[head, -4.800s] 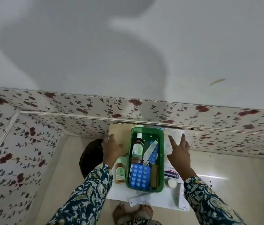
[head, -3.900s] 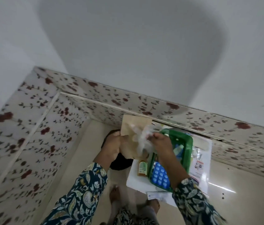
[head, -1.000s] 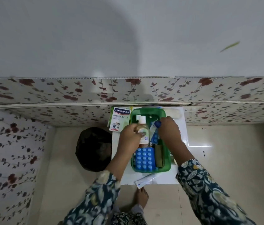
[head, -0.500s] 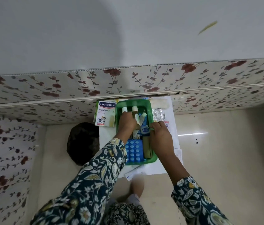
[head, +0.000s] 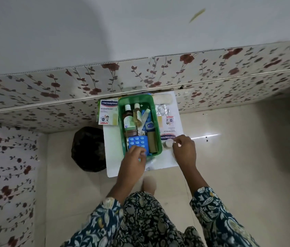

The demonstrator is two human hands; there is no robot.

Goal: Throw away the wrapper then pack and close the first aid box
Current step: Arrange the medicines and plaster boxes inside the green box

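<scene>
Both hands have left the bottles: left hand (head: 135, 158) loosely curled on the blue blister pack (head: 137, 142); right hand (head: 183, 148) pinches a small white object, 3 o'clock of the green box (head: 155, 111); packing continues.

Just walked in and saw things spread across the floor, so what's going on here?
A person is packing a green first aid box that sits on a white sheet on the floor. Bottles, tubes and a blue pill pack already lie inside. The left hand is at the box's near end, by the pill pack. The right hand reaches for a small white container beside the box. A plaster box is outside, and the box is open.
</scene>
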